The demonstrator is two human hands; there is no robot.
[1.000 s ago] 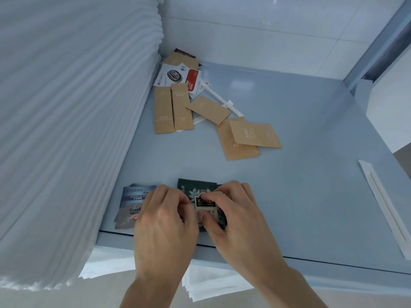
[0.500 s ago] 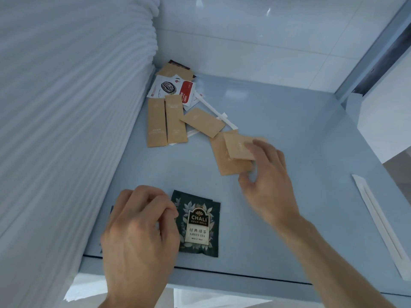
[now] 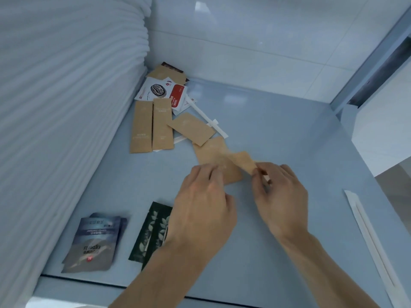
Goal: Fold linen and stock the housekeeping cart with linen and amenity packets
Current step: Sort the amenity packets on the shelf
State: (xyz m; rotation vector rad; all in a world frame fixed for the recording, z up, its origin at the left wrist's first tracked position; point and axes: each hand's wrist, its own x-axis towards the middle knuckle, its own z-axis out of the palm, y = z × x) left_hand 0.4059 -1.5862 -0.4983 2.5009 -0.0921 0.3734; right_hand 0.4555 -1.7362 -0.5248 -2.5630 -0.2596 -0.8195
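Observation:
On the pale blue cart shelf (image 3: 289,134), my right hand (image 3: 279,194) pinches one tan paper packet (image 3: 242,162) and holds it lifted and blurred. My left hand (image 3: 204,203) rests with its fingertips on a second, larger tan packet (image 3: 213,154) lying flat beneath. A dark green tea packet (image 3: 150,234) lies partly under my left wrist. To its left sits a small stack of grey-blue packets (image 3: 93,243). More tan packets (image 3: 152,125), a white coffee sachet (image 3: 159,91) and white stirrer sticks (image 3: 213,124) lie farther back.
A tall stack of folded white linen (image 3: 62,107) fills the left side of the shelf. A long white paper-wrapped stick (image 3: 373,238) lies near the right edge. A white tiled wall (image 3: 255,41) stands behind, and a blue cart post (image 3: 369,63) rises at the right.
My right hand closed on the top tan packet and lifted it. My left hand left the grey-blue packets and came forward onto the lower tan packet. The green tea packet stays where it was set.

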